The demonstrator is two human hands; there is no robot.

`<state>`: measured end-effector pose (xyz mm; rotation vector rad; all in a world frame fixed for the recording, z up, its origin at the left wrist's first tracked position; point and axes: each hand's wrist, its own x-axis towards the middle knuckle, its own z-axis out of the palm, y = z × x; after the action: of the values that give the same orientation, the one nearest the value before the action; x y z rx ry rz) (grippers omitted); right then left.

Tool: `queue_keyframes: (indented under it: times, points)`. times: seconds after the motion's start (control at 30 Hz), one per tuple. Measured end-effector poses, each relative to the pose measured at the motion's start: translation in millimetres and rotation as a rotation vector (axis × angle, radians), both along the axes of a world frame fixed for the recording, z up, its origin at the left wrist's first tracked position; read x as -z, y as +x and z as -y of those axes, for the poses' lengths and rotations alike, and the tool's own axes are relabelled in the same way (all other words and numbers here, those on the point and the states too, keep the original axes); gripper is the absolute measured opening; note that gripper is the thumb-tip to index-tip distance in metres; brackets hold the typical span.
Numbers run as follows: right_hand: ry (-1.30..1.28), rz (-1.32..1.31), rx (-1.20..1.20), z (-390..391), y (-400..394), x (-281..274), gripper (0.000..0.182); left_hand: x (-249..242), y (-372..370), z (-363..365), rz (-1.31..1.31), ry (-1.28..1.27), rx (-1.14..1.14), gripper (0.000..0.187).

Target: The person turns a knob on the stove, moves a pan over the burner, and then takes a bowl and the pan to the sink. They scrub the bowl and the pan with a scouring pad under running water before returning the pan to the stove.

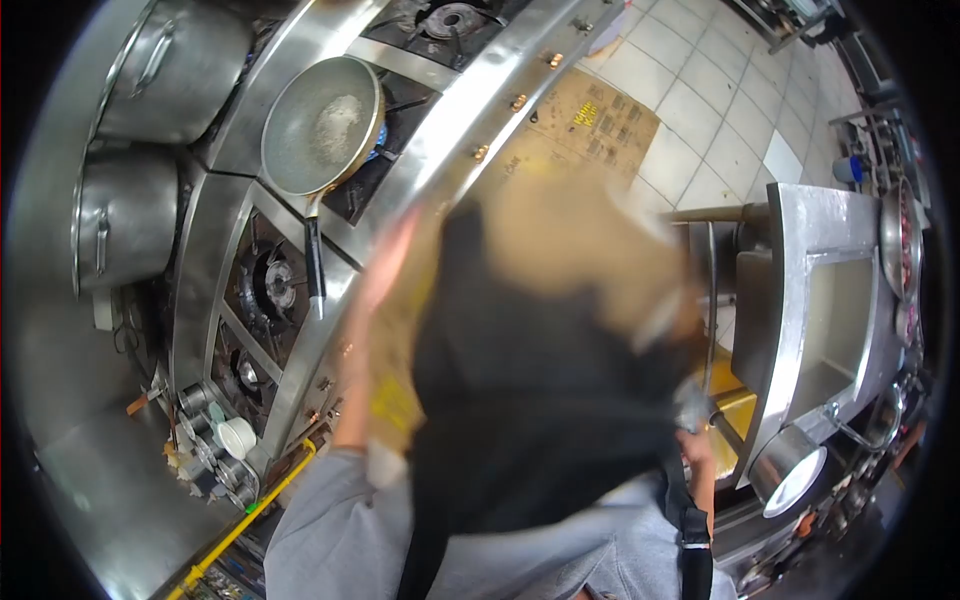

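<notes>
My left hand point(393, 262) is a motion-blurred streak by the stove's front edge, right of the pan's black handle, and its fingers cannot be made out. My right hand point(692, 445) shows partly beyond the dark apron point(540, 430), low on the right. It is closed round something small that is unclear, beside a greyish shiny object and a dark handle. A frying pan point(300, 125) stands over a lit burner with a blue flame, a pale patch on its inner surface. Its handle point(315, 265) points toward me.
Two large metal pots point(170, 75) stand behind the stove point(440, 110). Small containers point(237, 438) cluster at the lower left near a yellow pipe point(245, 520). Flattened cardboard point(600, 125) lies on the tiled floor. A steel counter point(775, 350) and a metal pot point(785, 470) are on the right.
</notes>
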<state>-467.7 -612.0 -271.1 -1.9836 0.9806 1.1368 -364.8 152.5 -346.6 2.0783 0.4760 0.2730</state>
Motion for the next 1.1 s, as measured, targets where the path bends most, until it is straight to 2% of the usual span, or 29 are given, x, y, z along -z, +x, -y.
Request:
queue_keyframes:
  times: [0.03, 0.07, 0.1, 0.17, 0.2, 0.23, 0.27, 0.3, 0.37, 0.4, 0.47, 0.5, 0.57, 0.63, 0.9, 1.1]
  points:
    - [0.003, 0.021, 0.026, 4, -10, -4, 0.1, 16, 7, 1, -0.089, -0.164, -0.043, 0.031]
    - [-0.038, 0.064, 0.007, -2, -20, -19, 0.083, 30, 17, 2, -0.179, -0.327, -0.085, 0.041]
    - [-0.052, 0.056, 0.02, 2, -32, -25, 0.083, 46, 27, 5, -0.272, -0.49, -0.129, 0.051]
    - [0.012, 0.087, 0.196, 10, -65, -41, 0.061, 89, 39, 7, -0.474, -0.811, -0.236, 0.07]
    - [0.016, 0.075, 0.189, 9, -74, -53, 0.053, 127, 53, 4, -0.719, -0.536, -0.413, 0.075]
    - [0.021, 0.062, 0.181, 3, -80, -69, 0.045, 111, 65, 12, -0.741, -0.594, -0.415, 0.08]
    - [-0.018, 0.038, 0.16, 2, -88, -83, 0.047, 91, 79, 26, -0.692, -0.677, -0.464, 0.081]
    - [0.077, 0.017, 0.512, 54, -149, -43, 0.048, 80, 88, 35, -0.638, -0.759, -0.516, 0.083]
    - [-0.074, -0.039, 0.291, 16, -138, -90, 0.045, 94, 93, 33, -0.676, -0.763, -0.498, 0.082]
    - [-0.077, -0.044, 0.287, 33, -167, -74, 0.045, 100, 96, 33, -0.703, -0.764, -0.475, 0.082]
    - [-0.139, 0.178, 0.309, 65, -233, -42, 0.036, 95, 101, 39, -0.691, -0.753, -0.465, 0.08]
    - [-0.142, 0.174, 0.306, 63, -230, -45, 0.036, 96, 103, 42, -0.676, -0.737, -0.448, 0.079]
    - [0.025, 0.066, 0.357, 53, -223, -46, 0.027, 108, 106, 45, -0.606, -0.755, -0.509, 0.075]
    - [0.01, 0.041, 0.376, 40, -208, -53, 0.023, 115, 108, 43, -0.59, -0.72, -0.519, 0.071]
    - [-0.005, 0.227, 0.486, -61, -100, -127, 0.026, 103, 113, 53, -0.555, -0.727, -0.674, 0.064]
    - [-0.14, 0.059, 0.415, -50, -100, -110, 0.029, 96, 109, 48, -0.577, -0.737, -0.672, 0.053]
